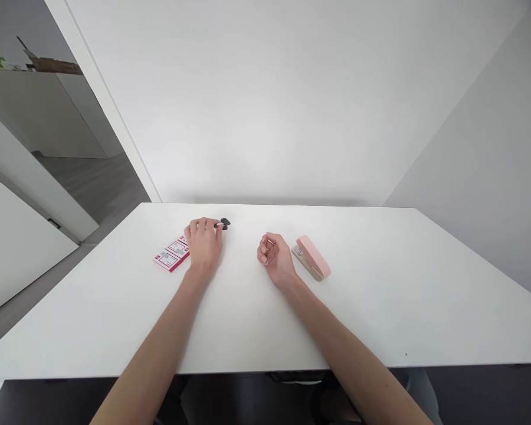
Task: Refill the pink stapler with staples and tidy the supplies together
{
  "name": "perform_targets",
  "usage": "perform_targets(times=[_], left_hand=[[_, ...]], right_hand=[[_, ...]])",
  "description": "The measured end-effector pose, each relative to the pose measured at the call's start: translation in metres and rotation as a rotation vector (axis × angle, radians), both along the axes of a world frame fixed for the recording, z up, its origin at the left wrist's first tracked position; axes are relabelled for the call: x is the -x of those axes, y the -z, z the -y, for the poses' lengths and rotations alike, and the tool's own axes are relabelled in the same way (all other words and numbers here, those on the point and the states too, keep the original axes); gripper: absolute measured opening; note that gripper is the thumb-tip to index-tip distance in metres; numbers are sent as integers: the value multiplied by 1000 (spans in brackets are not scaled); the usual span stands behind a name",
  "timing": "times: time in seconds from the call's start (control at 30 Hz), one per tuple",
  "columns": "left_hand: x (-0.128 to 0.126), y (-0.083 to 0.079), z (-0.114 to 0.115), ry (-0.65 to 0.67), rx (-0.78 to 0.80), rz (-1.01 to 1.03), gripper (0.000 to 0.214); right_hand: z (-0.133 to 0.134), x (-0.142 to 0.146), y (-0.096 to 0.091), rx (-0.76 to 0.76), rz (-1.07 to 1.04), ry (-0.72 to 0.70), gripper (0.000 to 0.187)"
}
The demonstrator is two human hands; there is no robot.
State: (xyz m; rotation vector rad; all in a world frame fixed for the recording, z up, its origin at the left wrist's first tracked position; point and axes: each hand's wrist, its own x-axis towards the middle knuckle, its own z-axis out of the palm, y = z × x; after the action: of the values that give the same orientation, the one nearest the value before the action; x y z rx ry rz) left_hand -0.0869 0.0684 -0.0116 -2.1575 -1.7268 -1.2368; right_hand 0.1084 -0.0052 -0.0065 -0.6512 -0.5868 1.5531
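Both forearms reach across the white surface (248, 330). Left hand (203, 242): grip curled, fingertips touching a small black object (224, 224); whether it is clamped cannot be told. This hand partly covers a red-and-white packet (170, 255). Right hand (274, 255): grip curled together, resting just beside a pink stapler (312, 258).
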Motion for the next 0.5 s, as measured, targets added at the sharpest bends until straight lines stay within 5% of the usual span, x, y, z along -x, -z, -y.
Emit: perform_targets(times=[0.23, 0.5], left_hand=[[26, 7, -11, -210, -57, -199, 31], [32, 13, -12, -213, -23, -166, 22]], right_hand=[[-1, -3, 1, 7, 0, -7, 22], [0, -3, -3, 15, 6, -11, 22]])
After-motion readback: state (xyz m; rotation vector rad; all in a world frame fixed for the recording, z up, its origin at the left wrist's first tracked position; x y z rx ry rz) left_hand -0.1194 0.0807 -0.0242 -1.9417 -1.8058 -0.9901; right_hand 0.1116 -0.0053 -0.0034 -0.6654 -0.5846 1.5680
